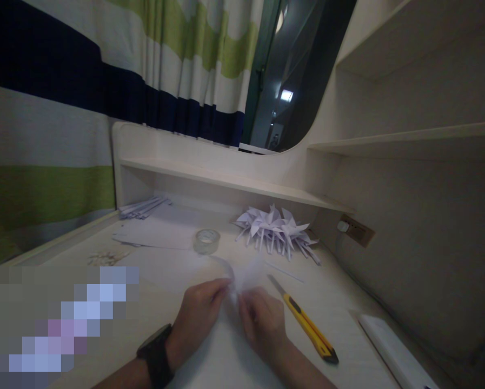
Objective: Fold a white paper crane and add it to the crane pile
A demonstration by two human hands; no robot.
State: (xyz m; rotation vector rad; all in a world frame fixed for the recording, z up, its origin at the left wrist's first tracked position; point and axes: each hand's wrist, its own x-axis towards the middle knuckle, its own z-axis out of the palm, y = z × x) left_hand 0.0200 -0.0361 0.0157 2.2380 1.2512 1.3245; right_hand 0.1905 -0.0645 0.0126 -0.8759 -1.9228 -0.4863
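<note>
Between my two hands is a piece of white paper (249,274), blurred by motion, with one curved edge standing up. My left hand (199,309), with a black watch on the wrist, pinches its left side. Fingers curled, my right hand (263,316) grips the paper's lower right part. To the right of that hand lies a yellow utility knife (307,324) with its blade out. A roll of clear tape (206,241) rests beyond the left hand. Farther back on the right is a pile of white paper pinwheels (274,227) on paper sticks.
White paper sheets (157,229) and a bundle of rolled or folded paper strips (145,207) lie at the back left. Small pale bits (107,258) are heaped nearer. A thin white stick (285,272) lies by the knife. A white flat object (394,351) sits at right.
</note>
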